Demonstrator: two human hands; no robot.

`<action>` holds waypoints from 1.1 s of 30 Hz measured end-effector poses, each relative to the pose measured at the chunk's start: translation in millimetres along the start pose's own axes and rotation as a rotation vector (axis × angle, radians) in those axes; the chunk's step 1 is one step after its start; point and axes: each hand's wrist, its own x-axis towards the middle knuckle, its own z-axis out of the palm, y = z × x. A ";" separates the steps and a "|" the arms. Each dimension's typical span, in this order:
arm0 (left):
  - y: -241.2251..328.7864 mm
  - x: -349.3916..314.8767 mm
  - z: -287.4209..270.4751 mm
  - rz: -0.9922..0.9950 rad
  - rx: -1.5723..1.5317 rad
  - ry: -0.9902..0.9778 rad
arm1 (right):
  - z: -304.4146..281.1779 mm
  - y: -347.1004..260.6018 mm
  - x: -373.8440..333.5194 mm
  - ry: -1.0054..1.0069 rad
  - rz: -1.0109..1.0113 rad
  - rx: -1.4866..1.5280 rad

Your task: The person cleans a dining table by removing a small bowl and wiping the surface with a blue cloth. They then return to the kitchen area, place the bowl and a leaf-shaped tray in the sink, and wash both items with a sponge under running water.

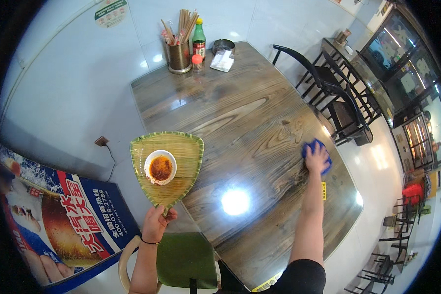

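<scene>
Cloth work looks like the step in hand: the right hand (317, 158), palm down near the right edge of the table (250, 142), holds a bunched blue cloth (328, 169) against the surface. The left hand (157, 223) pinches a woven tray (190, 161) by its pointed end, at the table's left edge, with a white bowl (148, 164) on it. The next stroke probably calls for even pressure across the wood, while the left wrist keeps the tray level – the bowl could slide otherwise.

The tabletop is glossy, with swirling brown-grey grain and a bright patch of glare. The tray is a rounded triangle of yellow-green strips, bamboo by the look of it, with a bound rim. Smooth and round, the bowl carries reddish-brown sauce or residue. Behind stand a metal cylinder (179, 58) of chopsticks (188, 24) and a green bottle (199, 36). The cloth's weave is hard to make out – fingers cover most of it.
</scene>
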 end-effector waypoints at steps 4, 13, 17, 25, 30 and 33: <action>-6.6 0.7 2.2 -0.011 0.007 -0.022 | -2.6 147.2 -41.7 -0.035 0.328 -0.080; -16.0 -14.9 -6.4 -0.009 0.007 -0.049 | -8.3 169.6 -104.7 0.166 0.697 -0.162; -10.7 -38.0 0.8 -0.018 0.031 -0.005 | 12.8 50.9 -112.0 0.204 0.039 0.032; -12.2 -104.3 -10.1 0.042 0.051 -0.017 | -36.2 -87.8 -309.1 -0.099 -0.926 0.362; -32.4 -148.6 -21.7 0.011 0.004 -0.065 | -62.9 32.3 -395.6 -0.178 -0.948 0.336; -49.6 -185.2 -13.0 -0.003 -0.005 -0.061 | -81.0 124.6 -439.5 -0.209 -0.900 0.300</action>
